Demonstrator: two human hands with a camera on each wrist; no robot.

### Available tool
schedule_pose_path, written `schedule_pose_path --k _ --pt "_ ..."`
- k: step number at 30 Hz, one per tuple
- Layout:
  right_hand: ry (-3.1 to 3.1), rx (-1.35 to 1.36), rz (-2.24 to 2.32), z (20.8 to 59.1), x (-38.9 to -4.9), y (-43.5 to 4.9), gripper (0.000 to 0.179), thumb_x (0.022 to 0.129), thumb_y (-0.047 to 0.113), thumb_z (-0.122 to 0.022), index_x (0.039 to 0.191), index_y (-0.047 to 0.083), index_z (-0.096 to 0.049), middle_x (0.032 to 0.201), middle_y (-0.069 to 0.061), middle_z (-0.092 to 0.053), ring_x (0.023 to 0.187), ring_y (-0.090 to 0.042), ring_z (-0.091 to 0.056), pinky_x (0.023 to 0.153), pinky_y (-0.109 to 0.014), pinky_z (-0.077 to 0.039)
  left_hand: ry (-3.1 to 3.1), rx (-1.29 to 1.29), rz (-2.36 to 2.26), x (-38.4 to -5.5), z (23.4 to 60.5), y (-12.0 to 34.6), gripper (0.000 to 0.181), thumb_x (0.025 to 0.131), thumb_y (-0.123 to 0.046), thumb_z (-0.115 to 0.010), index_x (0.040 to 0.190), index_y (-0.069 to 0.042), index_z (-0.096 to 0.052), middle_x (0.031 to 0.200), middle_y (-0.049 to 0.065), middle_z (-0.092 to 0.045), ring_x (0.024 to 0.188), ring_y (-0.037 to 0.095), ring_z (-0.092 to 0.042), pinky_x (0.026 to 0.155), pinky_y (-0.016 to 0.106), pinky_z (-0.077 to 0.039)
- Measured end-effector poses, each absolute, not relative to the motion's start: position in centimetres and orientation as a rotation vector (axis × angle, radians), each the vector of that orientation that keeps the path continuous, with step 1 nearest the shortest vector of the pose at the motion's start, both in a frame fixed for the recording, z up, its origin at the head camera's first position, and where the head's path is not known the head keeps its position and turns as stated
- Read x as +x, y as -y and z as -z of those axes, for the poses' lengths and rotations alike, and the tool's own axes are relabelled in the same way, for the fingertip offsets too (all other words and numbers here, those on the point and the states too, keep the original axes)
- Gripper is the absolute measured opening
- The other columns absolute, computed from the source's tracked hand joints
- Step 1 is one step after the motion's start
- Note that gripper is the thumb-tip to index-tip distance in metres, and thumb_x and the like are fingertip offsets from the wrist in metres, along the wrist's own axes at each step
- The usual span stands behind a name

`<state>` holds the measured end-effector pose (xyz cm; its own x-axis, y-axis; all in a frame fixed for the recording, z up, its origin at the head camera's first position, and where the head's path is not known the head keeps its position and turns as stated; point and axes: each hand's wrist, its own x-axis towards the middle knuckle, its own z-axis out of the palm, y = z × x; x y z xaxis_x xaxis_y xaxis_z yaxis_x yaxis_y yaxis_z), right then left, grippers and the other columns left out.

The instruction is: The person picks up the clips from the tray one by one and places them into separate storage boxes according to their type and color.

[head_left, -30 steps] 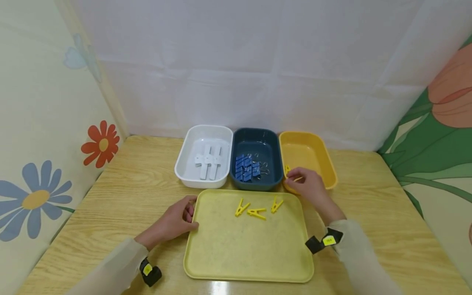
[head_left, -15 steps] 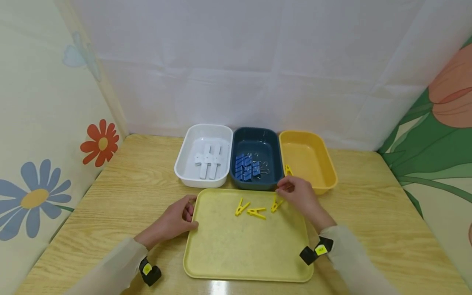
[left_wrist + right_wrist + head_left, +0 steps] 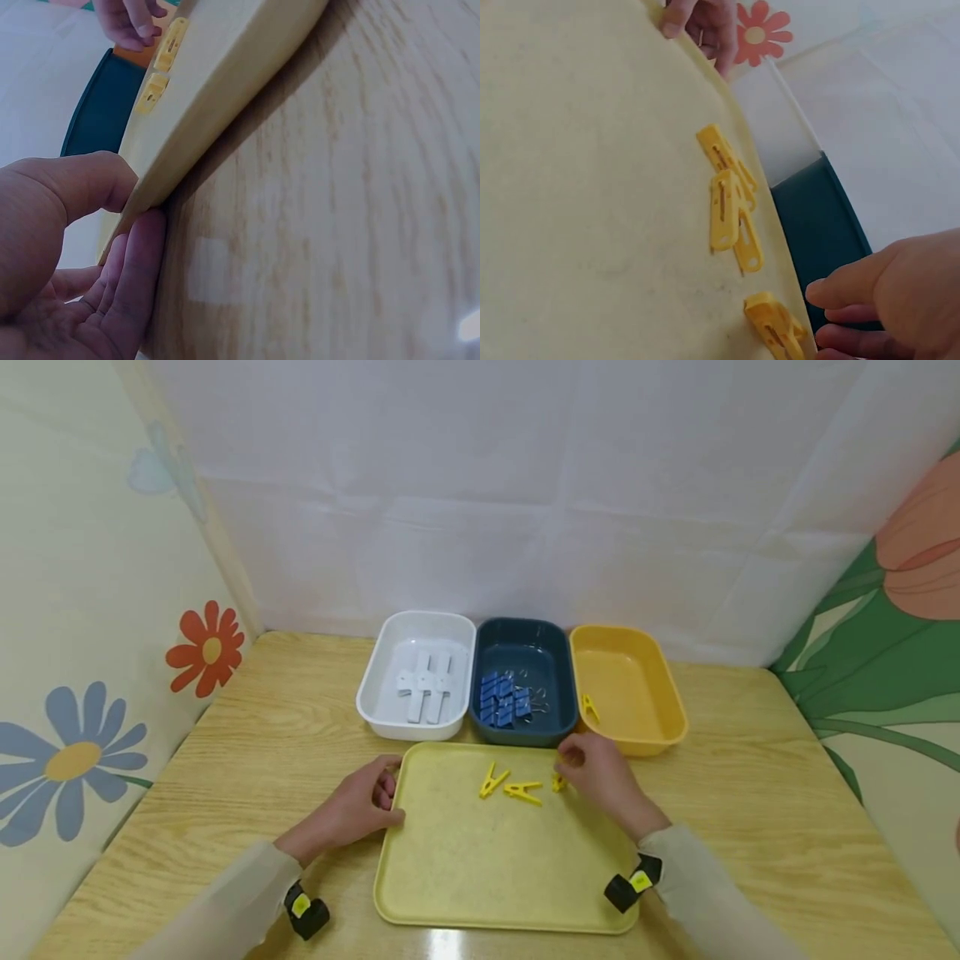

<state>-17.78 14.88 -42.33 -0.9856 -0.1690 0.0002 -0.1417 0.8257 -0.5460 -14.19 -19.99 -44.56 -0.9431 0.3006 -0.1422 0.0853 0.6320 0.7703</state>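
Observation:
My left hand (image 3: pixel 347 807) holds the left rim of the yellow tray (image 3: pixel 495 872); the left wrist view shows the thumb above the rim and fingers below it. My right hand (image 3: pixel 602 779) hovers at the tray's far right edge, over a yellow clothespin (image 3: pixel 558 782) that it partly hides in the head view. In the right wrist view that clothespin (image 3: pixel 775 326) lies beside the thumb and fingers, which are apart with nothing between them. Two more yellow clothespins (image 3: pixel 492 781) lie to its left on the tray. Another clothespin (image 3: pixel 590 707) leans inside the yellow bin (image 3: pixel 663 693).
Behind the tray, a white bin (image 3: pixel 382 647) with several white clips and a dark blue bin (image 3: pixel 551 643) with several blue binder clips stand side by side, left of the yellow bin. A white cloth (image 3: pixel 480 485) hangs behind the wooden table (image 3: pixel 787 827).
My right hand has let go of a clothespin in the yellow bin and come back, down and left, to the rightmost clothespin on the tray. The left hand has stayed on the rim.

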Motion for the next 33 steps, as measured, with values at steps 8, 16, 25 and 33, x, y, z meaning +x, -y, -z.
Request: schedule_pose_path --k 8,16,25,33 --pt "-2.997 -0.292 0.776 43.04 -17.99 -14.95 0.020 0.080 0.014 -0.077 0.098 0.008 -0.070 0.093 -0.005 -0.067 0.084 -0.019 -0.058 0.080 -0.037 -0.052 -2.598 0.309 -1.209 -14.36 44.74 19.94 0.070 0.075 -0.006 -0.076 0.136 0.000 -0.041 0.090 0.006 -0.051 0.077 0.015 -0.050 0.066 0.021 -0.043" --pt "-3.004 -0.348 0.704 42.99 -17.98 -14.75 0.013 0.080 0.013 -0.076 0.092 0.013 -0.071 0.090 -0.002 -0.066 0.083 -0.018 -0.056 0.079 -0.036 -0.050 -2.602 0.303 -1.200 -14.40 44.73 19.87 0.070 0.075 -0.006 -0.076 0.135 -0.001 -0.042 0.090 0.006 -0.051 0.077 0.015 -0.050 0.066 0.021 -0.043" --pt "-3.004 -0.470 0.689 42.85 -17.70 -14.60 0.017 0.075 0.005 -0.074 0.088 0.016 -0.072 0.091 0.001 -0.069 0.084 -0.019 -0.053 0.080 -0.036 -0.045 -2.605 0.316 -1.209 -14.34 44.87 19.94 0.069 0.074 -0.006 -0.076 0.134 0.000 -0.042 0.090 0.006 -0.052 0.077 0.015 -0.050 0.066 0.021 -0.043" --pt "-2.975 -0.522 0.757 42.84 -17.52 -14.53 0.023 0.075 -0.005 -0.070 0.089 0.014 -0.073 0.092 0.000 -0.070 0.083 -0.017 -0.058 0.080 -0.036 -0.050 -2.613 0.334 -1.221 -14.34 45.04 20.04 0.068 0.074 -0.005 -0.076 0.133 0.000 -0.044 0.089 0.005 -0.051 0.076 0.014 -0.051 0.067 0.021 -0.043"
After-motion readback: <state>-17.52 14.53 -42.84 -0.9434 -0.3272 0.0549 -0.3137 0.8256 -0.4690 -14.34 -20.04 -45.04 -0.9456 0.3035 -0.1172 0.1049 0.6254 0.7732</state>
